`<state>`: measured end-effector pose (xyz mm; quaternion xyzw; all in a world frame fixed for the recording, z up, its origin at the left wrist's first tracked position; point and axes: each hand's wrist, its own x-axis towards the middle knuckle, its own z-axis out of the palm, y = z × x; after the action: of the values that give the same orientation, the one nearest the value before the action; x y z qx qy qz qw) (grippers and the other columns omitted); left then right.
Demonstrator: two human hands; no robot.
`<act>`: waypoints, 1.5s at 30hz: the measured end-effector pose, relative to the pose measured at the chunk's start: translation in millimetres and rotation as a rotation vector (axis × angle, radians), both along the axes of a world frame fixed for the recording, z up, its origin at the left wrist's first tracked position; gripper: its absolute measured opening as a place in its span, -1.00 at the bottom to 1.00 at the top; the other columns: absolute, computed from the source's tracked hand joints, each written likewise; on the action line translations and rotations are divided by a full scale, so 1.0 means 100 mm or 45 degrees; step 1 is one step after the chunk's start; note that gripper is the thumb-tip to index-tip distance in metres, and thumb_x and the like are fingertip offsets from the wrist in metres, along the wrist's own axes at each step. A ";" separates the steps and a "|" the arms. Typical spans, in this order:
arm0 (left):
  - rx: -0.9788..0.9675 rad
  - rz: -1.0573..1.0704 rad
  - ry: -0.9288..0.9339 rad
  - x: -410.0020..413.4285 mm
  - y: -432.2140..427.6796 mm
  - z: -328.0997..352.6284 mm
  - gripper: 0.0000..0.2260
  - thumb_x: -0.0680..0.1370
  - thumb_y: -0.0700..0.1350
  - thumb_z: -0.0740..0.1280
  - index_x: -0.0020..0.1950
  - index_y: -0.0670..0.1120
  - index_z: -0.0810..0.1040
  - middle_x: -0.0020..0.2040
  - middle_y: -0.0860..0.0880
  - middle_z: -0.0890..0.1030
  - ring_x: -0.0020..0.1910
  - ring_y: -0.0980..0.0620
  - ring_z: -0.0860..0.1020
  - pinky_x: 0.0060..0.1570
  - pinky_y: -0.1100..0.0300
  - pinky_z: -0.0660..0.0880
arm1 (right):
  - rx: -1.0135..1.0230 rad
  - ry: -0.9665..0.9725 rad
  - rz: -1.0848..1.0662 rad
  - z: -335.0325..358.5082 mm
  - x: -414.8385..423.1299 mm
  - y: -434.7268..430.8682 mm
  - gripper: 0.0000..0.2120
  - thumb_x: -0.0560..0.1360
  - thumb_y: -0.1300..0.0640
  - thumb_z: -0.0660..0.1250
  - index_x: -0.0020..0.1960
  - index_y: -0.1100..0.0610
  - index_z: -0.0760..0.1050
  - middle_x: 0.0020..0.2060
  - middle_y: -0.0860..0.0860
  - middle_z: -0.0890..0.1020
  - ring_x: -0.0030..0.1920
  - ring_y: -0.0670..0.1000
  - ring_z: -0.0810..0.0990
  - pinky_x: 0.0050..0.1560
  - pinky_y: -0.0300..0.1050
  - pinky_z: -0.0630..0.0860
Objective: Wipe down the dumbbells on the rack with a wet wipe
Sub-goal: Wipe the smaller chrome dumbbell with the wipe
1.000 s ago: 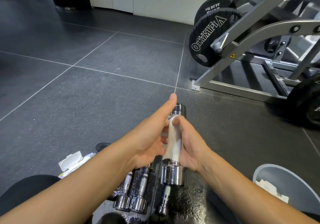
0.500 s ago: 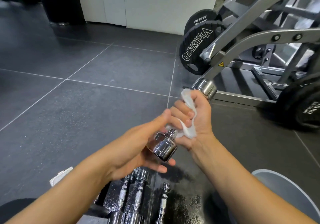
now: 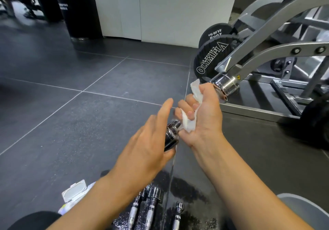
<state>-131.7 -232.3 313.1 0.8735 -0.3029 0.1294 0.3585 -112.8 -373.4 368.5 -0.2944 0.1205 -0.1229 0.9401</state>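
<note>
I have the dumbbell (image 3: 225, 85) lifted off the rack, in mid-frame a little right of centre. Its long axis runs on a diagonal, from the near head just below centre up to the far head at upper right, in front of the weight plate (image 3: 211, 59).

My right hand (image 3: 204, 112) is clenched round the handle with the wipe (image 3: 188, 123) trapped between fingers and bar. White folds spill out at both ends of the fist, and the handle itself is hidden under it. My left hand (image 3: 147, 146) is not clenched. Its fingers lie stretched out, laid against the left side of the near head, steadying it. I cannot see the thumb.

What matters for the next stroke is that the bar leaves the fist in two directions. The far head sits just beyond the thumb side, up and to the right, touching or nearly touching the hand. The near head sits just below the little-finger side, down and to the left, against my left palm. I judge any slide of the wipe must follow that diagonal, and the right hand is the one placed to reach the far head. The left has only the near head.

More dumbbells (image 3: 151, 208) lie side by side at the bottom centre, with an open wipe pack (image 3: 74, 194) at lower left and a bin (image 3: 302, 210) at lower right.
</note>
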 end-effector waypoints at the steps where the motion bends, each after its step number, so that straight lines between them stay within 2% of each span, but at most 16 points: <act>1: -0.002 0.035 -0.071 0.00 -0.02 -0.01 0.03 0.44 -0.10 0.54 0.59 0.35 -0.13 0.01 0.17 0.50 -0.06 0.08 0.52 -0.11 0.21 0.40 | 0.024 0.040 -0.034 0.01 0.02 0.02 -0.65 0.54 0.14 0.22 -0.36 0.01 0.16 -0.52 -0.07 0.15 -0.58 -0.07 0.09 -0.56 -0.21 0.14; 3: -0.196 0.053 0.161 0.01 -0.04 0.03 -0.02 0.40 -0.04 0.57 0.56 0.31 -0.04 -0.07 0.19 0.55 -0.16 0.12 0.56 -0.18 0.22 0.44 | 0.044 0.098 -0.043 0.02 0.06 0.00 -0.63 0.53 0.15 0.24 -0.37 0.02 0.16 -0.52 -0.07 0.16 -0.58 -0.07 0.10 -0.57 -0.23 0.13; 6: -0.608 -0.099 0.918 0.08 0.02 0.21 -0.23 0.30 0.04 0.60 0.39 0.32 0.28 -0.23 0.02 0.61 -0.47 0.05 0.46 -0.50 0.13 0.39 | -0.007 0.017 0.155 0.04 0.07 -0.07 -0.57 0.52 0.13 0.20 -0.48 0.02 0.15 -0.60 -0.09 0.14 -0.63 -0.09 0.09 -0.61 -0.24 0.11; 10: -1.068 -1.035 2.005 0.10 0.20 0.24 -0.54 0.51 0.23 0.41 0.06 -0.18 0.59 -0.24 -0.12 0.64 -0.57 0.04 0.40 -0.73 0.27 0.19 | 0.282 -0.593 0.663 -0.03 0.09 0.02 -0.58 0.52 0.10 0.19 -0.45 0.00 0.09 -0.63 -0.07 0.20 -0.64 -0.06 0.15 -0.57 -0.20 0.21; 13: -1.148 -1.251 2.303 0.20 0.22 0.25 -0.44 0.63 0.28 0.22 -0.04 -0.27 0.53 -0.24 -0.13 0.69 -0.55 0.03 0.46 -0.69 0.26 0.20 | 0.340 -0.873 0.761 0.01 0.13 0.03 -0.62 0.55 0.11 0.22 -0.36 0.02 0.12 -0.60 -0.03 0.23 -0.60 -0.02 0.18 -0.54 -0.19 0.28; 16: -0.969 -0.788 1.732 0.19 0.19 0.30 -0.49 0.46 0.17 0.51 0.21 -0.14 0.50 -0.33 -0.11 0.55 -0.59 0.12 0.36 -0.65 0.34 0.23 | 0.308 -0.730 0.686 0.13 0.16 0.08 -0.59 0.49 0.10 0.31 -0.38 0.00 0.12 -0.62 -0.06 0.21 -0.65 -0.05 0.18 -0.59 -0.25 0.21; 18: -0.801 -0.412 1.199 0.22 0.23 0.35 -0.18 0.38 0.01 0.56 0.55 0.23 0.24 -0.34 -0.07 0.54 -0.54 0.08 0.34 -0.56 0.27 0.28 | 0.135 -0.455 0.418 0.19 0.16 0.12 -0.61 0.42 0.06 0.28 -0.44 -0.01 0.11 -0.63 -0.09 0.16 -0.68 -0.11 0.14 -0.65 -0.29 0.14; 21: -0.091 -0.057 0.191 0.28 0.27 0.27 0.10 0.42 -0.05 0.55 0.63 0.36 -0.21 -0.33 0.13 0.49 -0.40 0.06 0.48 -0.33 0.08 0.51 | 0.011 -0.178 0.097 0.16 0.21 0.20 -0.63 0.50 0.13 0.20 -0.38 -0.01 0.10 -0.55 -0.08 0.10 -0.61 -0.08 0.07 -0.61 -0.23 0.13; 23: 0.089 0.103 -0.147 0.28 0.28 0.25 0.10 0.41 -0.06 0.53 0.62 0.34 -0.23 -0.25 0.12 0.46 -0.33 -0.01 0.47 -0.29 -0.08 0.55 | 0.062 -0.068 0.001 0.12 0.27 0.22 -0.66 0.52 0.14 0.19 -0.33 -0.02 0.09 -0.52 -0.07 0.10 -0.58 -0.06 0.06 -0.56 -0.21 0.14; 25: -0.104 0.080 -0.090 0.30 0.28 0.22 0.05 0.39 -0.04 0.58 0.60 0.33 -0.11 -0.27 0.09 0.51 -0.34 0.02 0.52 -0.30 -0.03 0.56 | 0.143 -0.066 0.027 0.09 0.31 0.18 -0.64 0.51 0.13 0.20 -0.36 -0.01 0.10 -0.54 -0.08 0.13 -0.60 -0.07 0.08 -0.58 -0.22 0.14; 29: -0.906 -0.066 0.975 0.29 0.21 0.37 -0.30 0.28 0.28 0.48 0.36 0.11 0.40 -0.44 0.02 0.49 -0.59 0.09 0.32 -0.58 0.24 0.23 | 0.304 -0.413 0.366 0.02 0.30 0.13 -0.59 0.39 0.10 0.28 -0.51 0.01 0.13 -0.64 -0.09 0.17 -0.65 -0.09 0.13 -0.62 -0.24 0.18; 32: -1.241 -0.386 1.803 0.24 0.21 0.36 -0.51 0.46 0.35 0.26 -0.13 -0.11 0.51 -0.52 -0.02 0.31 -0.62 0.12 0.05 -0.59 0.39 -0.03 | 0.331 -0.807 0.594 0.00 0.30 0.15 -0.57 0.47 0.12 0.29 -0.45 0.00 0.13 -0.63 -0.06 0.20 -0.61 -0.05 0.13 -0.57 -0.20 0.17; 35: -1.389 -0.614 2.126 0.24 0.21 0.31 -0.52 0.50 0.35 0.22 -0.12 -0.08 0.54 -0.53 0.04 0.28 -0.63 0.14 0.04 -0.64 0.33 -0.07 | 0.148 -0.951 0.641 0.08 0.32 0.14 -0.58 0.43 0.17 0.36 -0.40 0.01 0.14 -0.60 -0.06 0.18 -0.61 -0.04 0.11 -0.56 -0.24 0.14; 39: -1.334 -0.295 1.616 0.25 0.12 0.37 -0.54 0.60 0.28 0.17 -0.11 -0.13 0.46 -0.48 -0.05 0.33 -0.62 0.13 0.13 -0.61 0.36 0.02 | 0.041 -0.739 0.372 0.20 0.33 0.22 -0.63 0.37 0.12 0.29 -0.47 0.00 0.14 -0.62 -0.09 0.17 -0.64 -0.09 0.09 -0.64 -0.28 0.18; 42: -0.963 0.043 0.610 0.27 0.17 0.34 -0.52 0.56 0.25 0.36 0.35 0.01 0.40 -0.36 0.03 0.56 -0.49 0.07 0.47 -0.51 0.20 0.38 | 0.197 -0.506 0.190 0.20 0.37 0.26 -0.63 0.32 0.03 0.31 -0.50 0.01 0.15 -0.61 -0.11 0.14 -0.65 -0.12 0.10 -0.66 -0.26 0.18; 45: -0.477 0.121 -0.218 0.33 0.28 0.23 -0.28 0.42 0.23 0.51 0.45 0.15 0.22 -0.13 0.04 0.55 -0.19 -0.02 0.58 -0.17 0.03 0.56 | 0.373 -0.405 0.149 0.17 0.41 0.25 -0.62 0.33 0.05 0.30 -0.51 0.02 0.13 -0.63 -0.11 0.14 -0.67 -0.11 0.12 -0.67 -0.27 0.16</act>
<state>-98.6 -204.1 336.1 0.7907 -0.2614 0.2738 0.4811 -71.3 -348.0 385.1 -0.1379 -0.0302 -0.0940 0.9855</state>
